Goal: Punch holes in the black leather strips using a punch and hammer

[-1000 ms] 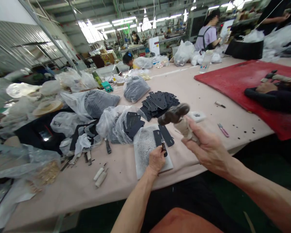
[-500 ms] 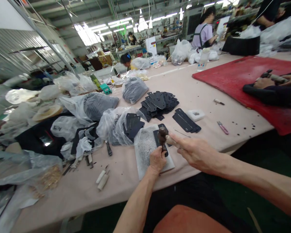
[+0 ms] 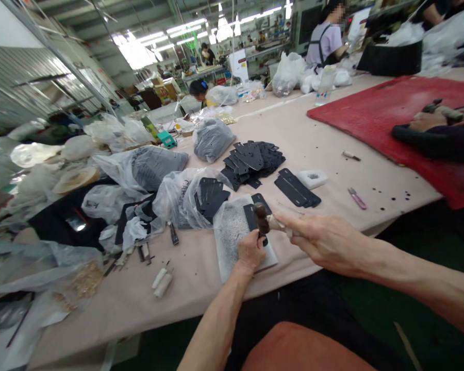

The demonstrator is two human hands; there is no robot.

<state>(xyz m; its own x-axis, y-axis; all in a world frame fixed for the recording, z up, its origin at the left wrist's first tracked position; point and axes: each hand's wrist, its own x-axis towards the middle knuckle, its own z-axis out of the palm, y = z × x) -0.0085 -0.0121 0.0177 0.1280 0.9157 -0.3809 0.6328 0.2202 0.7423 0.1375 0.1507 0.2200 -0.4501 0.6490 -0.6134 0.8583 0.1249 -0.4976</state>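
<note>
My right hand [image 3: 313, 234] is wrapped round the light handle of a hammer [image 3: 261, 218], whose dark head is right above my left hand [image 3: 251, 250]. The left fingers are closed at the hammer head; they seem to grip a small tool mostly hidden there. Under them a black piece [image 3: 251, 215] lies on a pale, speckled slab [image 3: 230, 232]. Behind the slab are a heap of black pieces [image 3: 251, 159] and a short stack of black strips [image 3: 297, 188], beside a white block [image 3: 311, 178].
Plastic bags [image 3: 185, 198] and loose tools [image 3: 162, 282] lie on the left. Pink-handled snips [image 3: 357, 199] and a small tool [image 3: 351, 155] are on the right, near a red mat [image 3: 371, 108], where another person's hands hold a hammer. More people sit farther back.
The camera view has shifted slightly. My right hand and the hammer have moved a little to the right, while my left hand stays at the slab.
</note>
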